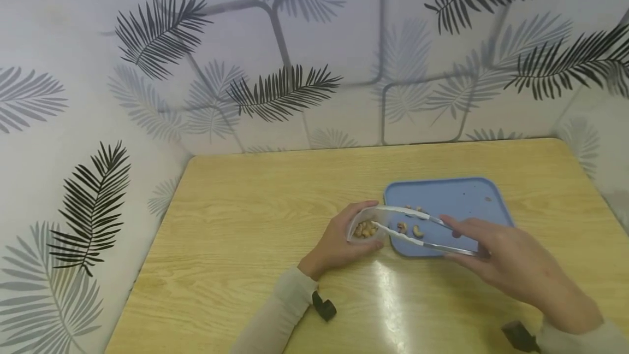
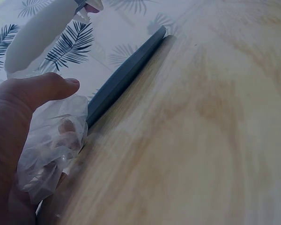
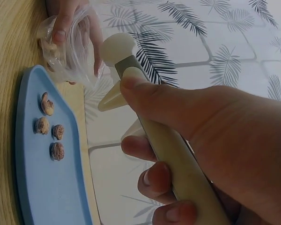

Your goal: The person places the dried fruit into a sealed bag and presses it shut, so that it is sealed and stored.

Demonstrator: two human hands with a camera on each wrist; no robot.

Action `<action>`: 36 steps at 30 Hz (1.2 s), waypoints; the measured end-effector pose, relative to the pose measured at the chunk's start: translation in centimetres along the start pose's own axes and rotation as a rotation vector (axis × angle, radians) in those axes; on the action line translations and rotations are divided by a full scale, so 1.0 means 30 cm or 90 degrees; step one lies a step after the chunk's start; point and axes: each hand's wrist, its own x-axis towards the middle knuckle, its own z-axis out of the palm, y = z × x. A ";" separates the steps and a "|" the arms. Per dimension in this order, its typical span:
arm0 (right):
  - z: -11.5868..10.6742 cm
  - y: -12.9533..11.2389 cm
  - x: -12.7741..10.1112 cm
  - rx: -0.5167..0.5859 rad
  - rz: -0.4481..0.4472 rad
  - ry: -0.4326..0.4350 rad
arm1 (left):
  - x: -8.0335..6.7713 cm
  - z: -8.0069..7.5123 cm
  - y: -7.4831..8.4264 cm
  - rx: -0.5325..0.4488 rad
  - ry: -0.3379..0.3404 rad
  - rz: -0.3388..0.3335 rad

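My left hand grips a clear plastic bag with pale nuts inside; its mouth faces the tray side. In the left wrist view, the thumb lies over the crinkled bag. My right hand holds metal tongs with white tips, thumb on one arm and fingers along the other. The tongs' arms stand apart, their tips at the bag's mouth; whether a nut is between them cannot be told. Several nuts, one a curved cashew, lie on the blue tray.
The tray lies on a wood-grain table, right of the bag. Behind the table's far edge rises a wall with a leaf pattern. Dark straps with small blocks sit at both wrists.
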 end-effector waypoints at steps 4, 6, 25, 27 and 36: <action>0.002 0.009 -0.015 -0.011 0.005 0.017 | 0.002 -0.004 0.008 0.007 -0.006 -0.003; 0.003 0.014 -0.024 -0.013 0.010 0.019 | 0.001 -0.006 0.013 0.004 -0.009 -0.004; -0.006 0.049 -0.086 -0.033 0.082 0.001 | 0.004 -0.005 0.010 0.001 -0.011 -0.017; -0.004 0.054 -0.093 -0.030 0.081 0.007 | 0.004 -0.006 0.013 0.000 -0.011 -0.019; 0.009 0.071 -0.119 -0.021 0.076 0.025 | 0.002 -0.004 0.015 0.001 -0.009 -0.019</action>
